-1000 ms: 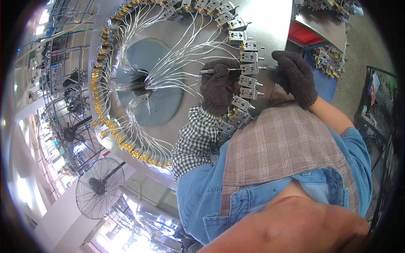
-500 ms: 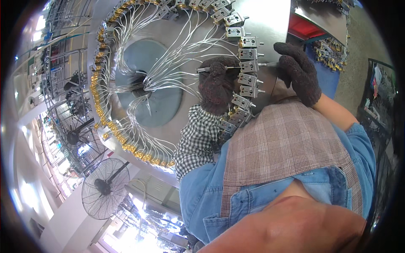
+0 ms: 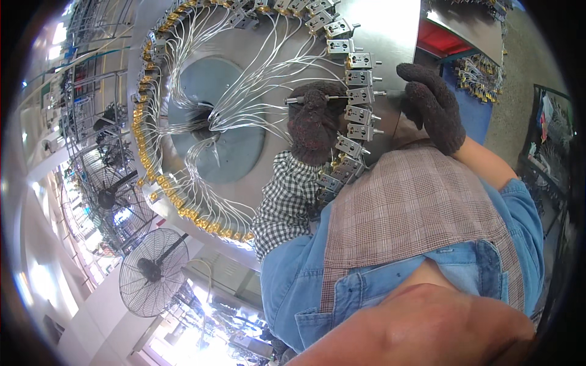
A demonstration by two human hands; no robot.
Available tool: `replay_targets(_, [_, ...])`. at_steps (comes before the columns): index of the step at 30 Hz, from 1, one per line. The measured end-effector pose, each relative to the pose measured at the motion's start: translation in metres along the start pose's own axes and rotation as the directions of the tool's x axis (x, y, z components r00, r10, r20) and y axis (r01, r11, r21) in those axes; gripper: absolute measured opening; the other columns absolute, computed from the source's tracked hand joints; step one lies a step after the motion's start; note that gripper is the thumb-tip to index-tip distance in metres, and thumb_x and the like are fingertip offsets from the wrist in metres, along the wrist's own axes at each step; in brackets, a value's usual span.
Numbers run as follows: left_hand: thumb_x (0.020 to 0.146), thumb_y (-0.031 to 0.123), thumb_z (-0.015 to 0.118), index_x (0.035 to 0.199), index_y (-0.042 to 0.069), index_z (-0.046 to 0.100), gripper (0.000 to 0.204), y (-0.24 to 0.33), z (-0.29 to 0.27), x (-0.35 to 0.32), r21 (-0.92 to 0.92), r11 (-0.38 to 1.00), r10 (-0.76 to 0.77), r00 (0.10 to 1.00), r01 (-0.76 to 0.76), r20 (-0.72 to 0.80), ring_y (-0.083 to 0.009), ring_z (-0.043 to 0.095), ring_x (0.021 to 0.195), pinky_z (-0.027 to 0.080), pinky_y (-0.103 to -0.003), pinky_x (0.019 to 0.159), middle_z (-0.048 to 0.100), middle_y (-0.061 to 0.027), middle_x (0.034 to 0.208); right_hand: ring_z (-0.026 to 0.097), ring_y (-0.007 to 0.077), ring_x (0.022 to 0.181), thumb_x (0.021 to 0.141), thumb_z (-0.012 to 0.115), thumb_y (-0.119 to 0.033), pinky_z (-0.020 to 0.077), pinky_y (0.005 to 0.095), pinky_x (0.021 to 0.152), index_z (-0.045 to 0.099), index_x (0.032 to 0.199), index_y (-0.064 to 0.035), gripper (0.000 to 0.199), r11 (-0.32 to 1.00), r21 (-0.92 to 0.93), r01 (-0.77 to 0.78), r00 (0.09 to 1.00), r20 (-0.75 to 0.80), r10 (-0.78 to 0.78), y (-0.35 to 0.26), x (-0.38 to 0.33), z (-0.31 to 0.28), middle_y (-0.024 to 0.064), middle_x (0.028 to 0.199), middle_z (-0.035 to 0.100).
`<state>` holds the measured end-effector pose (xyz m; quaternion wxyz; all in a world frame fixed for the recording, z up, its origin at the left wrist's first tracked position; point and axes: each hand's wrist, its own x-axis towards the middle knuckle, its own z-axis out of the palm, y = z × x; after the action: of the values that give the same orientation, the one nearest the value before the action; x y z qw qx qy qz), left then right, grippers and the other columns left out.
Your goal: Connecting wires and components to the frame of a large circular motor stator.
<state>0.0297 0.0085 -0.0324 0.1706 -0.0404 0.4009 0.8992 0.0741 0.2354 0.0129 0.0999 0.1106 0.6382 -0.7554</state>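
Observation:
My left hand (image 3: 315, 125), in a dark knitted glove, is closed round a thin metal rod (image 3: 293, 100). The rod runs rightward to a silver metal box-shaped part (image 3: 360, 96), one of a row along the rim of the round metal table (image 3: 390, 46). A short shaft sticks out of that part toward my right hand (image 3: 432, 108). This hand wears a dark glove too, its fingers half bent and apart, with nothing visible in them. A small gap lies between it and the shaft.
White wires (image 3: 250, 73) fan out from the grey centre disc (image 3: 247, 155) to parts around the rim, many with brass ends (image 3: 201, 222). A fan (image 3: 151, 268) stands at the lower left. More wired parts (image 3: 479, 79) hang at a second table (image 3: 470, 30).
My right hand has shifted slightly right, away from the shaft. The left hand and rod are almost unchanged.

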Motion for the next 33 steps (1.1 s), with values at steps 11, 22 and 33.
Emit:
replay_targets(11, [0.089,0.025,0.056,0.09,-0.005,0.058,0.03,0.007,0.002,0.004,-0.023,0.998,-0.06,0.998,0.06,0.007,-0.0242,0.063,0.078,0.054,-0.034,0.066,0.063,-0.0179,0.085,0.052,0.0099,0.075,0.09,0.052,-0.025,0.0482,0.0273,0.067,0.043,0.125,-0.0003,0.044,0.819,0.541,-0.19,0.982,0.119,0.149,0.005,0.009,0.002,0.009,0.093,0.058])
replay_targets(22, [0.089,0.01,0.049,0.091,-0.007,0.055,0.019,0.018,0.008,0.042,-0.062,0.998,-0.002,0.998,0.006,0.062,-0.0285,0.063,0.08,0.055,-0.039,0.073,0.061,-0.0178,0.086,0.055,0.0169,0.085,0.09,0.05,-0.022,0.0494,0.0337,0.078,0.039,0.127,0.0034,0.046,0.997,-0.038,0.063,0.987,0.151,-0.057,0.016,0.068,0.004,0.0123,0.109,0.054])
replay_targets(33, [0.089,0.027,0.048,0.101,0.0,0.052,0.03,0.05,0.009,0.142,0.625,0.709,0.35,0.933,-0.326,0.089,-0.0315,0.063,0.083,0.055,-0.041,0.07,0.061,-0.0214,0.094,0.055,0.0166,0.075,0.09,0.051,-0.019,0.0493,0.0301,0.072,0.047,0.122,0.0011,0.039,0.834,0.529,-0.155,0.962,0.274,0.005,-0.045,0.185,0.027,0.0102,0.09,0.058])
